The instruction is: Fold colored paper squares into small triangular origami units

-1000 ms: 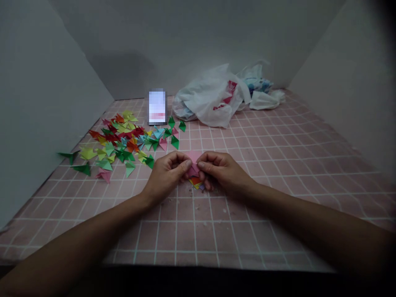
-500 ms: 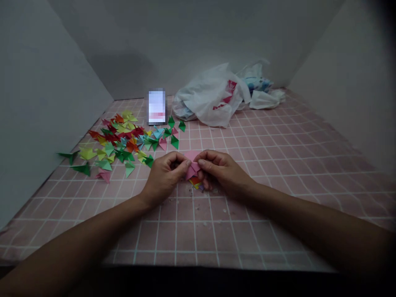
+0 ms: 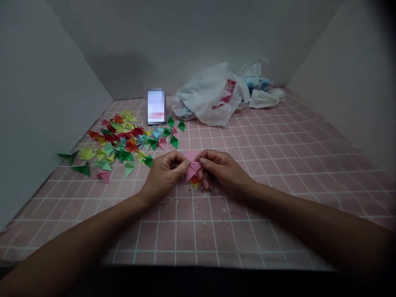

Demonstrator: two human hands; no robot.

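Both hands meet at the middle of the pink checked table cover [image 3: 278,165]. My left hand [image 3: 163,175] and my right hand [image 3: 221,169] each pinch a small pink folded paper piece [image 3: 192,164] between thumb and fingers. Under my right hand's fingers lies a small stack of coloured papers [image 3: 195,182], red and yellow showing. To the left of my hands spreads a pile of folded paper triangles [image 3: 122,140] in green, red, yellow, blue and pink.
A white plastic bag [image 3: 210,99] and more crumpled bags [image 3: 260,88] lie at the back. A small blurred card [image 3: 156,107] stands by the pile. White panels wall in the left [image 3: 40,115], back and right sides. Paper crumbs dot the cover near my hands.
The pink piece has been folded a little further between my fingertips. My hands stay in the same spot.
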